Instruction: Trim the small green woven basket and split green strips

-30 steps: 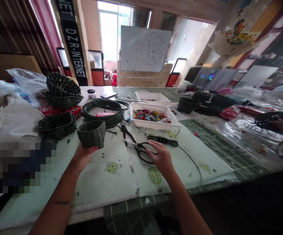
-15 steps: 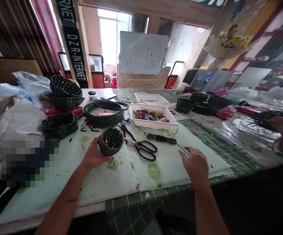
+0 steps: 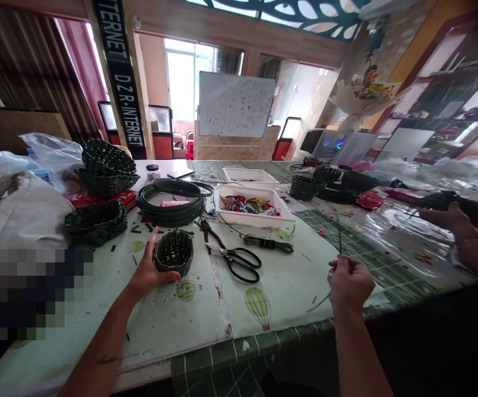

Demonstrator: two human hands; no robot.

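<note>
A small round basket (image 3: 175, 252), woven from dark green strips, is tilted with its opening toward me. My left hand (image 3: 152, 271) grips it from the left side, thumb beneath. Over the right part of the table, my right hand (image 3: 349, 280) pinches a thin dark green strip (image 3: 339, 234); one part stands up above the fingers and another trails down to the left. Between the hands lie black-handled scissors (image 3: 242, 263), with pliers (image 3: 211, 234) beside their blades. A tied bundle of dark cord (image 3: 268, 243) rests behind the scissors.
A coil of dark green strip (image 3: 170, 204) lies behind the basket. White trays (image 3: 255, 220) stand at the back, the nearer holding colourful small pieces. Woven baskets (image 3: 96, 221) sit at left, others (image 3: 305, 187) at right. Another person's hand (image 3: 454, 223) holds dark weaving at far right.
My right hand has closed on a thin strip and lifted it from the table. The left hand still holds the basket, now turned slightly. At far right the other person's hands have shifted.
</note>
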